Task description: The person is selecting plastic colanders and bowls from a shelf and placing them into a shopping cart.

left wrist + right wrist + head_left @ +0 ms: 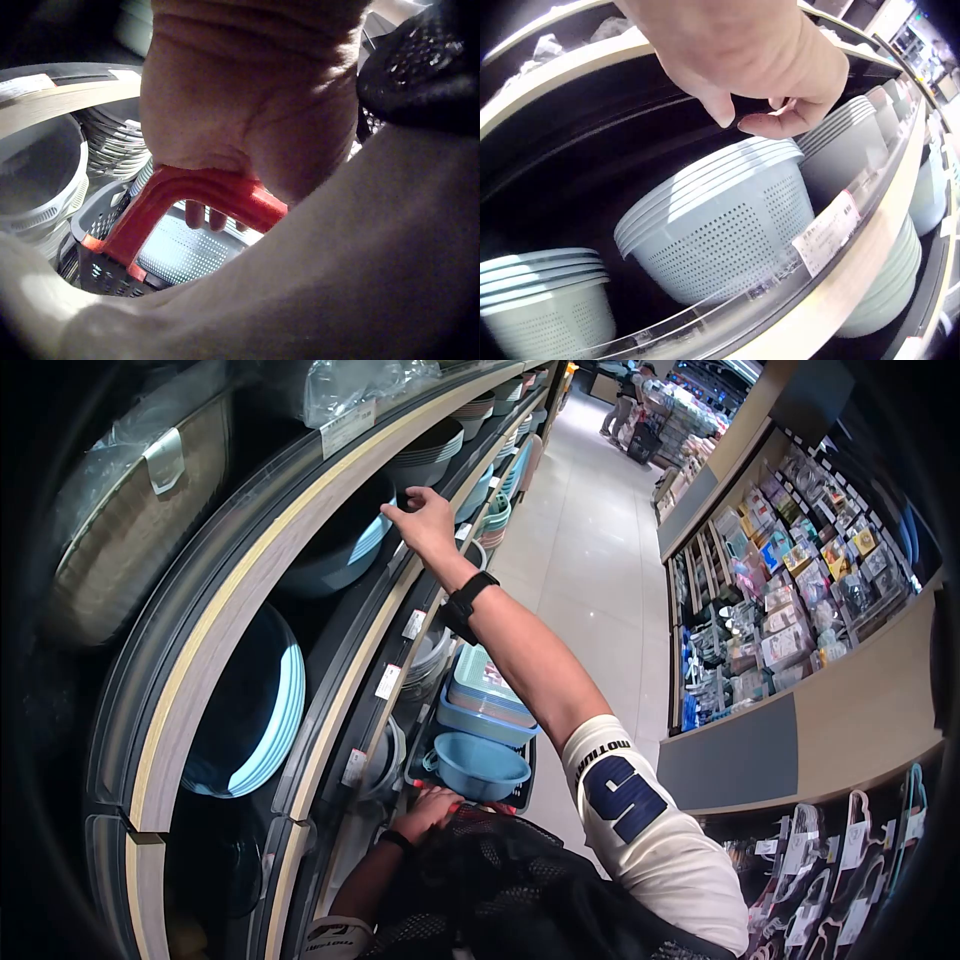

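My right hand (pixel 425 525) hangs over the shelf, palm down, thumb and bent fingers apart with nothing between them. Just below it, in the right wrist view, stands a stack of pale blue perforated baskets (pixel 720 225); whether a fingertip touches the top rim I cannot tell. My left hand (pixel 247 105) grips the red handle (pixel 202 187) of a dark shopping basket (pixel 101 270), fingers curled under it. Inside the shopping basket, a blue round basin (pixel 480 765) lies in front of blue rectangular trays (pixel 490 718).
Another stack of light baskets (pixel 551 315) and grey containers (pixel 847 150) flank the blue stack. A price label (pixel 827 234) sits on the shelf edge. Across the aisle (pixel 600 580) is a rack of packaged goods (pixel 800 580); people (pixel 628 410) stand at the far end.
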A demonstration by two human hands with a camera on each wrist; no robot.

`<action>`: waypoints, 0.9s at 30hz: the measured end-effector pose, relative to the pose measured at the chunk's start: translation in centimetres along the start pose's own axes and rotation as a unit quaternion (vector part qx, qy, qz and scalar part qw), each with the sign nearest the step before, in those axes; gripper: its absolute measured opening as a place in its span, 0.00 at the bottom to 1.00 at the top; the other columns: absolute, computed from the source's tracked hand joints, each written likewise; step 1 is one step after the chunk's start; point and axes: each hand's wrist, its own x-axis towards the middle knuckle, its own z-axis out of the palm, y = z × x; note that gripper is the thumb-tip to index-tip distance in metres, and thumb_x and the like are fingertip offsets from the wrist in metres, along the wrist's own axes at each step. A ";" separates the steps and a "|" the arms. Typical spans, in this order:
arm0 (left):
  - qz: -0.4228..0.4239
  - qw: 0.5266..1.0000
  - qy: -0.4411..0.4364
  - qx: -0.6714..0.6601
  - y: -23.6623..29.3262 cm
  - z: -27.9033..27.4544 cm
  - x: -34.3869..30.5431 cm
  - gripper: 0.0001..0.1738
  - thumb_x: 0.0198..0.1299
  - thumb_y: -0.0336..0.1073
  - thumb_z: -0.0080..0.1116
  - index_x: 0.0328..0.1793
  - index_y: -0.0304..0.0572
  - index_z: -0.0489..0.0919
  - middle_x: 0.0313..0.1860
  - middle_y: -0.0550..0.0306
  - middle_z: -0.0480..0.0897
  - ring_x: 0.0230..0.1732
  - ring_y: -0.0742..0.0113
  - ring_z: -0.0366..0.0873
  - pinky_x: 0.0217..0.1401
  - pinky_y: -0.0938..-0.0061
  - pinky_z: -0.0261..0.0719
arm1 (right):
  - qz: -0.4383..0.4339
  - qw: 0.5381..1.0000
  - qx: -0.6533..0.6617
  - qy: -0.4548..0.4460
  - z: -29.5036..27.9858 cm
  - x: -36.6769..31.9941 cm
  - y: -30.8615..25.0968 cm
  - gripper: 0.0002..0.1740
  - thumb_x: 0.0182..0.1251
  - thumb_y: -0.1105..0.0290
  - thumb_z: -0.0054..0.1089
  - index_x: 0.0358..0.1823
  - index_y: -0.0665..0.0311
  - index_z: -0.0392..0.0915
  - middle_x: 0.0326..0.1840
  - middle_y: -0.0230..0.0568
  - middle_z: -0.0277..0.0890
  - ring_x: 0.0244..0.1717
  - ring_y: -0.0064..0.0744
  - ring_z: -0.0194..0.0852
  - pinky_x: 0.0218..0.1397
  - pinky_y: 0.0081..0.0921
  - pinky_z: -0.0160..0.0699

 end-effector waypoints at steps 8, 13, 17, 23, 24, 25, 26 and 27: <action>-0.018 1.000 -0.007 0.014 0.3 -0.3 0.1 0.31 0.55 0.33 0.64 0.68 0.63 0.80 0.68 0.63 0.78 0.70 0.52 0.70 0.74 0.51 0.63 | 0.199 0.925 0.114 -0.304 -8.3 -12.5 11.5 0.18 0.63 0.57 0.72 0.40 0.68 0.87 0.24 0.35 0.81 0.25 0.24 0.79 0.30 0.27 0.78; 0.016 0.998 0.059 0.015 0.9 -0.6 -0.8 0.24 0.58 0.42 0.62 0.63 0.56 0.82 0.64 0.57 0.79 0.68 0.49 0.72 0.72 0.48 0.65 | 0.321 0.855 -0.016 -0.407 -15.3 -30.6 26.1 0.18 0.64 0.56 0.71 0.32 0.66 0.83 0.23 0.36 0.78 0.24 0.28 0.79 0.30 0.31 0.79; 0.050 0.995 0.089 -0.001 1.3 -1.0 -1.1 0.24 0.59 0.52 0.65 0.58 0.51 0.84 0.58 0.55 0.82 0.64 0.50 0.76 0.68 0.50 0.69 | 0.286 0.847 -0.111 -0.434 -20.3 -44.4 28.4 0.34 0.57 0.48 0.75 0.57 0.67 0.84 0.50 0.58 0.86 0.51 0.52 0.85 0.60 0.40 0.80; 0.042 0.997 0.063 0.012 2.6 -2.5 -1.4 0.23 0.57 0.54 0.70 0.53 0.49 0.86 0.53 0.54 0.84 0.58 0.51 0.79 0.63 0.55 0.73 | 0.329 0.829 -0.148 -0.428 -21.5 -48.4 26.2 0.33 0.63 0.51 0.70 0.63 0.67 0.80 0.51 0.66 0.84 0.54 0.62 0.83 0.63 0.46 0.79; 0.041 0.997 0.060 0.017 2.7 -3.1 -1.4 0.23 0.57 0.54 0.70 0.53 0.49 0.86 0.53 0.54 0.84 0.58 0.51 0.79 0.63 0.55 0.73 | 0.311 0.832 -0.162 -0.430 -21.1 -48.3 26.5 0.28 0.68 0.52 0.66 0.60 0.66 0.82 0.51 0.62 0.85 0.55 0.62 0.83 0.61 0.46 0.80; 0.040 0.998 0.053 0.016 2.9 -3.6 -1.4 0.23 0.57 0.53 0.71 0.53 0.48 0.86 0.53 0.53 0.84 0.58 0.50 0.79 0.63 0.55 0.73 | 0.313 0.834 -0.157 -0.426 -20.8 -48.3 26.5 0.28 0.68 0.52 0.66 0.60 0.66 0.82 0.51 0.62 0.85 0.55 0.62 0.83 0.61 0.46 0.80; 0.039 0.998 0.044 0.012 3.7 -3.8 -1.5 0.23 0.57 0.52 0.71 0.53 0.47 0.86 0.52 0.53 0.85 0.58 0.50 0.79 0.63 0.55 0.73 | 0.307 0.821 -0.207 -0.434 -21.3 -48.7 26.4 0.27 0.69 0.50 0.65 0.59 0.64 0.83 0.50 0.61 0.85 0.56 0.61 0.82 0.61 0.49 0.79; 0.038 0.998 0.042 0.015 3.8 -3.9 -1.4 0.23 0.57 0.52 0.71 0.53 0.47 0.86 0.52 0.53 0.85 0.58 0.50 0.79 0.63 0.55 0.73 | 0.297 0.807 -0.258 -0.440 -21.2 -48.7 26.6 0.26 0.69 0.49 0.64 0.57 0.62 0.83 0.49 0.59 0.85 0.57 0.61 0.81 0.61 0.52 0.79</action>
